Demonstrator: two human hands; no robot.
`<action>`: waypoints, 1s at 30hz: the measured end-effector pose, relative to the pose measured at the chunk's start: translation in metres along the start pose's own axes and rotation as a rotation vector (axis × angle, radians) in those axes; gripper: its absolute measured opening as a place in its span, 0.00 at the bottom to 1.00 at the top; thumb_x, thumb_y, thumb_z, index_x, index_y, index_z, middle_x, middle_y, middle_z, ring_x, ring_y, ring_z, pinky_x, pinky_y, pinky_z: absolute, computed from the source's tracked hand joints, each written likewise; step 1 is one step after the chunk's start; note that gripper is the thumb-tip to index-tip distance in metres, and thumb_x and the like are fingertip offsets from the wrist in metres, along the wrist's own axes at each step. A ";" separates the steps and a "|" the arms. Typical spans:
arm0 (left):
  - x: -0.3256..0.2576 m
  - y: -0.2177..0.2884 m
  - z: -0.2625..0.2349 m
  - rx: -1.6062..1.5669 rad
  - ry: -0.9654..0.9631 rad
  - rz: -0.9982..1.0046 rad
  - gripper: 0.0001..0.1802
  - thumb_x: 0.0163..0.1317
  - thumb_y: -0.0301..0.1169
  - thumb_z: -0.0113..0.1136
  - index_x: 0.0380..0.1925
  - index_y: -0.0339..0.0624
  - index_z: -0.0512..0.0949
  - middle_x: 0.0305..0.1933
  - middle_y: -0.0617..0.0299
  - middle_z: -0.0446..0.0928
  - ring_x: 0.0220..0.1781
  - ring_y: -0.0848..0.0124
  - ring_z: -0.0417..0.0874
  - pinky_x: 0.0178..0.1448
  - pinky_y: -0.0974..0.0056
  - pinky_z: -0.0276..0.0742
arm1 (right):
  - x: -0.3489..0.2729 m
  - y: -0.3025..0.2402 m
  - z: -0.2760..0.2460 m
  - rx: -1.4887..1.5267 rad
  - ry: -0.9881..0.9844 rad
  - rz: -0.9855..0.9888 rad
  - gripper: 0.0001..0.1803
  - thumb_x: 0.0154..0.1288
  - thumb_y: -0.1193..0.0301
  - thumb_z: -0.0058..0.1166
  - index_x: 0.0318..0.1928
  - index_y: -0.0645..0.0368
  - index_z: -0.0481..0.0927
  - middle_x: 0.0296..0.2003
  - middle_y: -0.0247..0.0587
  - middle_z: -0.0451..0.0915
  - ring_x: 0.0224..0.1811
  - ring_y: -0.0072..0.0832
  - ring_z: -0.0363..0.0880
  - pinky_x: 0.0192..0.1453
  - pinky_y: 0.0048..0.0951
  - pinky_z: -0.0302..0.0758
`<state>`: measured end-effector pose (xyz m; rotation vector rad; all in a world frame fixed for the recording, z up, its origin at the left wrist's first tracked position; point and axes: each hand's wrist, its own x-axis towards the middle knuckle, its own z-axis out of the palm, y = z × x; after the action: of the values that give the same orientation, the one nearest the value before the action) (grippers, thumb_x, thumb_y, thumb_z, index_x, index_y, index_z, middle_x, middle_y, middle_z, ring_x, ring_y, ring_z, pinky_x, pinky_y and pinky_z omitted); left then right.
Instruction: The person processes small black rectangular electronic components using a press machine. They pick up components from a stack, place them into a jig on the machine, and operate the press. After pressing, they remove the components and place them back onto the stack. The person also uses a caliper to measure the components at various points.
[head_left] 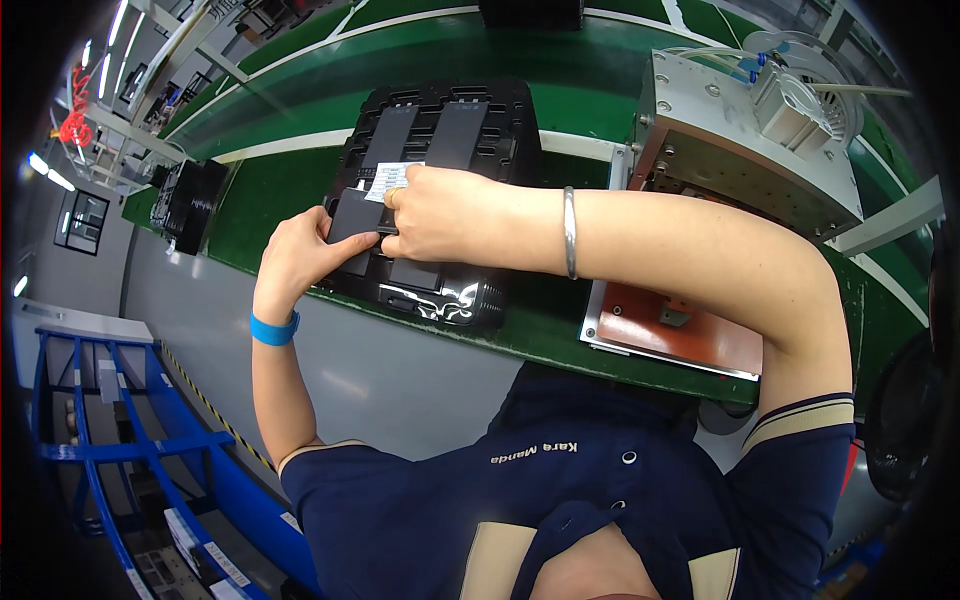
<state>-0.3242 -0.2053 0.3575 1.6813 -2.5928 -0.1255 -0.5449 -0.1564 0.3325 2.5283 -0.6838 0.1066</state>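
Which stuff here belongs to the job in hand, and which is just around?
In the job, seemingly:
- flat dark block at the hands
- white label
- black moulded tray

Just around, seemingly:
- metal machine, right
- black stack, far left
- blue rack, lower left

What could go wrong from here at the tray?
1. The black tray sits close to the near edge of the green bench; a bump might shift it over.
2. The right hand is right against the white printed label, which might crease.
3. The silver-coloured bracelet on the right wrist could catch the tray if that arm dips.
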 end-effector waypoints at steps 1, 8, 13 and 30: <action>0.003 -0.007 0.005 -0.187 -0.034 -0.027 0.26 0.54 0.49 0.71 0.19 0.39 0.72 0.15 0.66 0.69 0.19 0.78 0.70 0.24 0.68 0.64 | 0.000 0.001 0.001 0.008 0.014 -0.008 0.05 0.59 0.67 0.57 0.35 0.51 0.79 0.25 0.29 0.84 0.44 0.29 0.82 0.41 0.30 0.74; 0.012 -0.043 -0.012 -0.787 -0.058 -0.044 0.17 0.65 0.38 0.65 0.20 0.48 0.72 0.24 0.77 0.71 0.25 0.89 0.67 0.27 0.77 0.58 | -0.011 0.005 -0.001 0.131 0.061 0.058 0.06 0.57 0.68 0.56 0.26 0.54 0.80 0.25 0.31 0.83 0.43 0.30 0.82 0.49 0.33 0.75; 0.046 0.029 -0.019 -1.036 -0.104 -0.009 0.09 0.68 0.36 0.62 0.32 0.44 0.77 0.25 0.76 0.73 0.25 0.88 0.71 0.27 0.79 0.63 | -0.063 -0.010 -0.022 0.032 0.412 0.108 0.09 0.53 0.70 0.57 0.35 0.57 0.82 0.35 0.33 0.80 0.43 0.27 0.76 0.54 0.30 0.72; 0.093 0.113 0.019 -0.416 0.261 0.461 0.17 0.56 0.38 0.74 0.37 0.41 0.77 0.23 0.72 0.69 0.25 0.84 0.65 0.28 0.75 0.61 | -0.290 -0.122 -0.081 0.160 0.129 1.143 0.20 0.50 0.78 0.55 0.47 0.58 0.84 0.46 0.44 0.81 0.41 0.36 0.83 0.43 0.31 0.82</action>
<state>-0.4661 -0.2433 0.3492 0.8814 -2.4565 -0.3660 -0.7325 0.1049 0.2871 1.9089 -2.0097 0.7159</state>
